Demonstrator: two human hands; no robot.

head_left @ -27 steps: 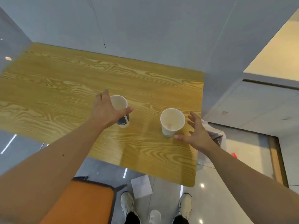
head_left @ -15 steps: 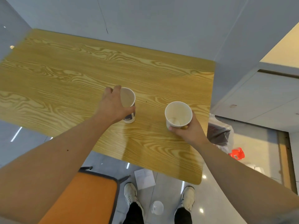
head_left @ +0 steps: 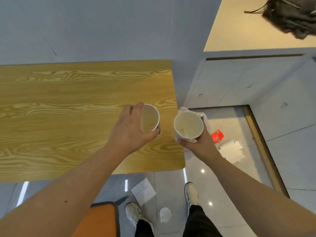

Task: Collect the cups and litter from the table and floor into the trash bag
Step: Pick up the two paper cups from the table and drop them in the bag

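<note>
Now both cups (head_left: pixel 149 119) off table (head_left: pixel 68 117).

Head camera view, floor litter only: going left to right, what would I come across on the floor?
White paper sheet → clear plastic lid → red wrapper → crumpled white paper.

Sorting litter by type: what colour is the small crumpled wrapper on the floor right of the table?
Bright orange-red wrapper, with a small pale label; head view.
</note>
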